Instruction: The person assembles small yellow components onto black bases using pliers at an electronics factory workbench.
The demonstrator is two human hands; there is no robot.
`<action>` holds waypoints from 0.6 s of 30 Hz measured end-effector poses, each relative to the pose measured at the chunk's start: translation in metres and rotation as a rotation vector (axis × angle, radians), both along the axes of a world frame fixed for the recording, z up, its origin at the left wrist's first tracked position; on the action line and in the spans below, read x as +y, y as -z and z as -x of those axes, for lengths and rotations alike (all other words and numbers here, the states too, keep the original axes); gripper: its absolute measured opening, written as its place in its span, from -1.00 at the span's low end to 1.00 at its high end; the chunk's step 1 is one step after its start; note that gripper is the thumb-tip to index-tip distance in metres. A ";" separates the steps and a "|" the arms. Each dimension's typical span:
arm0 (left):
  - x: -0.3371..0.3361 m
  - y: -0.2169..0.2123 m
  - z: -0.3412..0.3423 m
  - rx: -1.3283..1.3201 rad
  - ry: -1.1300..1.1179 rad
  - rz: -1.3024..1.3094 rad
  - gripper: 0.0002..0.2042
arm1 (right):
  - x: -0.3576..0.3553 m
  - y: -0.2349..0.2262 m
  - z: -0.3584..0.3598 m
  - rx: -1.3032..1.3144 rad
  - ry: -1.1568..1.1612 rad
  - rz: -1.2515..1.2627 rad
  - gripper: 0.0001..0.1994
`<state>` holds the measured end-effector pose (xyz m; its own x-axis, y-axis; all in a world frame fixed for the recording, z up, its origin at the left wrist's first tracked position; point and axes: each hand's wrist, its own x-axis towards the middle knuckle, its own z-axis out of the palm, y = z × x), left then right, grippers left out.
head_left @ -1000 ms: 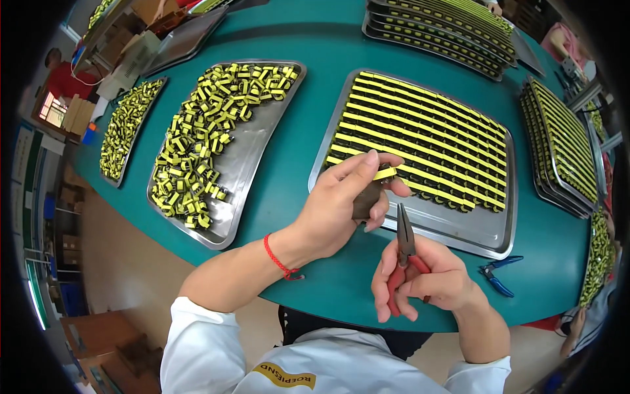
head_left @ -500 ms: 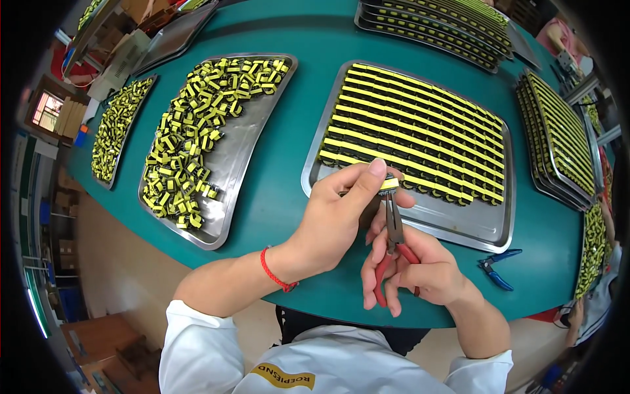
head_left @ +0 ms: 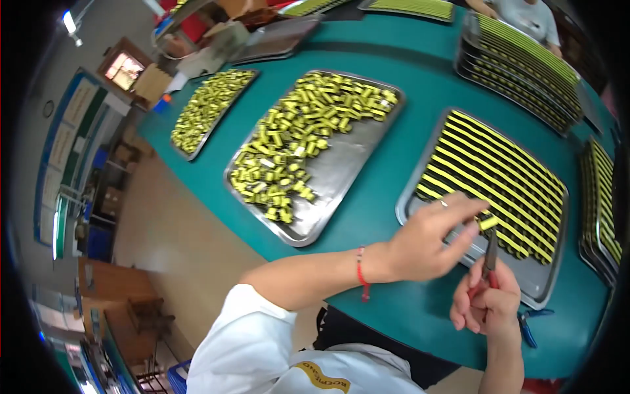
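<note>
The left hand (head_left: 430, 240) reached over the near corner of the striped tray (head_left: 420, 172), fingers spread and loosely curved. A small yellow part (head_left: 488, 222) sat at its fingertips, pinched lightly between thumb and forefinger as far as the view showed. A red cord (head_left: 361, 274) circled the left wrist.

The right hand (head_left: 484, 308) was closed around the red handles of the pliers (head_left: 490, 253), just nearer the person than the tray's front edge. The pliers stood nearly upright, tips close under the yellow part; whether they touched it could not be told.

The striped tray held rows of yellow and black parts laid in tight lines. To its left on the green table (head_left: 387, 203) lay a loose tray (head_left: 341, 177) heaped with scattered yellow parts, and farther left a 3rd tray (head_left: 209, 105) with more. Beyond the striped tray's far side rose a stack (head_left: 518, 65) of filled trays. A blue tool (head_left: 528, 325) lay just right of the right hand.
</note>
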<state>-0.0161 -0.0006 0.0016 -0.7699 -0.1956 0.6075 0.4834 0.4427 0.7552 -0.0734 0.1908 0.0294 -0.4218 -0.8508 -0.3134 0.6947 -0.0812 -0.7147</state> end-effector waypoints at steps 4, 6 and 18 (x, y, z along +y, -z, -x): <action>0.000 0.000 -0.009 0.052 -0.130 0.223 -0.54 | -0.007 0.009 0.000 0.040 -0.133 0.034 -0.62; -0.003 0.000 -0.007 0.130 -0.203 0.312 -0.53 | -0.009 0.008 -0.001 0.042 -0.157 0.007 -0.62; 0.006 0.005 -0.010 -0.033 -0.155 0.120 -0.64 | -0.010 0.014 -0.001 -0.026 -0.169 0.004 -0.62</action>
